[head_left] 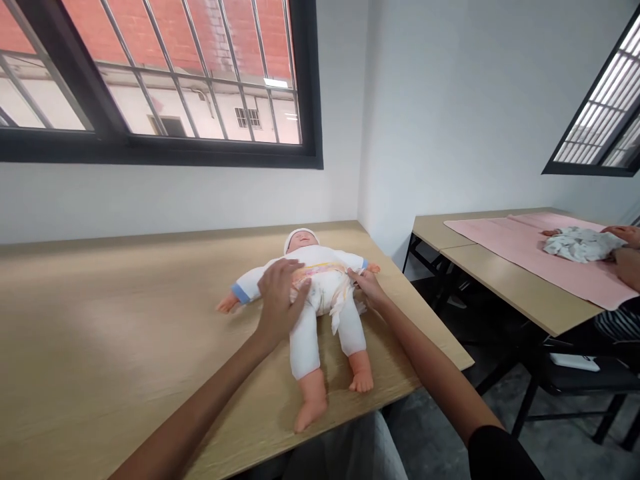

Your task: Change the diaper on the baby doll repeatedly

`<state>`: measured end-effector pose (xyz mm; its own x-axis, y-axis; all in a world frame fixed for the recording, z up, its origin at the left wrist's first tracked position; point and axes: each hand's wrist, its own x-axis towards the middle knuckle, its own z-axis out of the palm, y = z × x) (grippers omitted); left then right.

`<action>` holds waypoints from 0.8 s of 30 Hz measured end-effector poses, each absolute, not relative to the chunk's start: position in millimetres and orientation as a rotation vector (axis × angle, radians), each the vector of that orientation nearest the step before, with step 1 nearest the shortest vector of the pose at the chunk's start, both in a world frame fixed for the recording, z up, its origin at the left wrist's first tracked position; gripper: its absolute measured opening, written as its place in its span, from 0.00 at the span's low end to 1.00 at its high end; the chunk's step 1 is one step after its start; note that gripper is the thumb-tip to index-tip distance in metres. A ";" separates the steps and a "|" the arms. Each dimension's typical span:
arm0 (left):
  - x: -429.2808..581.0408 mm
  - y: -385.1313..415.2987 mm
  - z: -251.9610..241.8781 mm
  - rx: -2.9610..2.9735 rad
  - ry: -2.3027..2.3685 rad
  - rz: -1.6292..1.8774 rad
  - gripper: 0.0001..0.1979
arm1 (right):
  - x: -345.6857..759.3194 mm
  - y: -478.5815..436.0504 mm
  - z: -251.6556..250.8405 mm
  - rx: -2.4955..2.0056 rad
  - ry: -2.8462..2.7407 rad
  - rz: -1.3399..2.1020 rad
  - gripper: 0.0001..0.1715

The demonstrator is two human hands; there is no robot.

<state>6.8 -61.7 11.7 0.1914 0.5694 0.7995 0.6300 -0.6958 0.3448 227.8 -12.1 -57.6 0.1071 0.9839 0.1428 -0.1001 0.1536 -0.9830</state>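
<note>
On the table (125,333), the doll (323,255) lies face-up, its diaper (323,290) apparently being fitted, my left hand (280,297) loosely spread at one side, my right hand (370,289) opposite, its grip unclear on my feed, and evening both edges seems called for next.

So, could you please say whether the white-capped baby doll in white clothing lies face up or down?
Face up: the doll lies on its back on the light wood-topped table, its face showing.

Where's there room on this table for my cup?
Widest: left side of the table, between wall, doll and left forearm. Smaller: between right forearm and the table's right edge. Crowded: the doll's waist, with left hand and right hand there.
</note>
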 end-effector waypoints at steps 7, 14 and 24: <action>64.1 -56.0 12.1 -2.667 -0.928 -0.703 0.17 | 231.7 -12.2 -47.2 -0.953 -1.050 1.161 0.25; 63.8 -41.2 4.6 -2.499 -1.048 -0.695 0.19 | 233.1 -14.1 -40.5 -0.830 -1.016 1.208 0.23; 54.6 -33.9 5.4 -2.514 -1.006 -0.609 0.20 | 275.1 -17.7 -33.1 -1.376 -1.596 1.066 0.11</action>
<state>54.6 -33.9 5.4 0.6530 0.5561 0.5142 0.7134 -0.6797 -0.1708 275.1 -17.7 -33.1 -0.1300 0.9912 0.0253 0.3564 0.0705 -0.9317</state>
